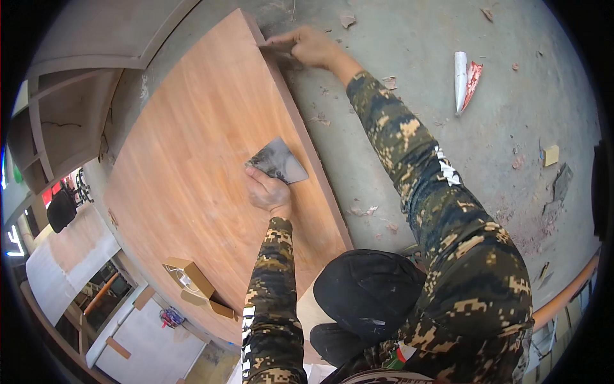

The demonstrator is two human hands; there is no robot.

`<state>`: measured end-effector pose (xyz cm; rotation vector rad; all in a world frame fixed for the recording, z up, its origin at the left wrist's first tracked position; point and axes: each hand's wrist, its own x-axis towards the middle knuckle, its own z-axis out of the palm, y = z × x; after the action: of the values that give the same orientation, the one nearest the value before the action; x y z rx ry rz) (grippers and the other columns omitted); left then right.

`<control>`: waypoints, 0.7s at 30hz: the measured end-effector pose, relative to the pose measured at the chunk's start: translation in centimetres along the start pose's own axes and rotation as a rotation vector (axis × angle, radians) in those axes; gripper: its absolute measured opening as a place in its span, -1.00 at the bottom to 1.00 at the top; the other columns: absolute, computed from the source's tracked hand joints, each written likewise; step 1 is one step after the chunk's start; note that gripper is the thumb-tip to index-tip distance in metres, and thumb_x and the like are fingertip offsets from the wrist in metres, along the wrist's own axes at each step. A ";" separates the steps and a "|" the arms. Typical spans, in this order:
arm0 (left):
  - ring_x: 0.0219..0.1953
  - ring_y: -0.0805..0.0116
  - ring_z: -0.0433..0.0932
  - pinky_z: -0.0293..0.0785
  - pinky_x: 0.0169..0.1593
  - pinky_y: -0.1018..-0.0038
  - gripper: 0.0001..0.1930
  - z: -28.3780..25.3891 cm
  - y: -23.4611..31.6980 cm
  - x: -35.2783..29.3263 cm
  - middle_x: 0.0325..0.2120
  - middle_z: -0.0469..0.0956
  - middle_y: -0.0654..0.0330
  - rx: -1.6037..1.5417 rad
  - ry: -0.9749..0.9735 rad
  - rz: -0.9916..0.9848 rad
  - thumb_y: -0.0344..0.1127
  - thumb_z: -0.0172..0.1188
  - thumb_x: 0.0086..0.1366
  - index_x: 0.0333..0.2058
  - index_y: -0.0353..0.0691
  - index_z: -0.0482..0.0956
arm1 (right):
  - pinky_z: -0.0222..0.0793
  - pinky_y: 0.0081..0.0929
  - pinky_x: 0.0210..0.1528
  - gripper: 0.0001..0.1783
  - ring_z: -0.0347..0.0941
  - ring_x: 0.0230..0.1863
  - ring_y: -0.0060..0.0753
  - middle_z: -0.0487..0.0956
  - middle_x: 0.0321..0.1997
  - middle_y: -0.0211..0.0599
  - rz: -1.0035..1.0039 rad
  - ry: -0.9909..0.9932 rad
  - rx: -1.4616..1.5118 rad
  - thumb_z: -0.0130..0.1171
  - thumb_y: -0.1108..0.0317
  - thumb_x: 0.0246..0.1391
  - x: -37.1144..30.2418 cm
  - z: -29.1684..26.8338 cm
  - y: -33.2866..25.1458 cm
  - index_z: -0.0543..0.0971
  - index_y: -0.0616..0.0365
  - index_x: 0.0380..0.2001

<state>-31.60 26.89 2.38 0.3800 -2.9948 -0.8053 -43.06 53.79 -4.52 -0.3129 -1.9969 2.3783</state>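
My left hand (268,193) is closed on a thin, grey, four-sided plate (279,160) smeared with a darker paste, held over a wooden panel (198,115). The panel is broad and reddish-brown, with a thick edge along its right side. At the panel's far right corner, my right hand (306,47) is closed with its index finger stretched along that edge. A small dark sliver shows beside the fingertip, but what the fingers hold is too small to make out.
Two flattened tubes (467,83), white and red, lie on the grey floor (396,38) to the right. Further right are a yellow block (551,155) and dark scraps. An open cardboard box (189,281) sits at the panel's near left. Cabinet frames (77,109) stand left.
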 end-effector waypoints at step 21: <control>-0.31 -0.20 0.46 0.34 -0.22 0.12 -0.52 -2.0 -0.9 1.1 -0.38 0.54 -0.20 0.020 0.069 0.019 -0.05 -0.22 0.43 -0.29 -0.40 0.50 | 0.35 -0.50 0.11 -0.35 0.52 0.04 -0.27 0.60 -0.03 -0.04 -0.020 0.104 -0.177 -0.15 0.61 -0.20 -0.5 1.5 -0.2 0.60 -0.06 -0.01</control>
<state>-32.28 24.95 3.60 0.3715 -2.9400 -0.7452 -42.80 52.30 -4.05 -0.4093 -2.1543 2.1304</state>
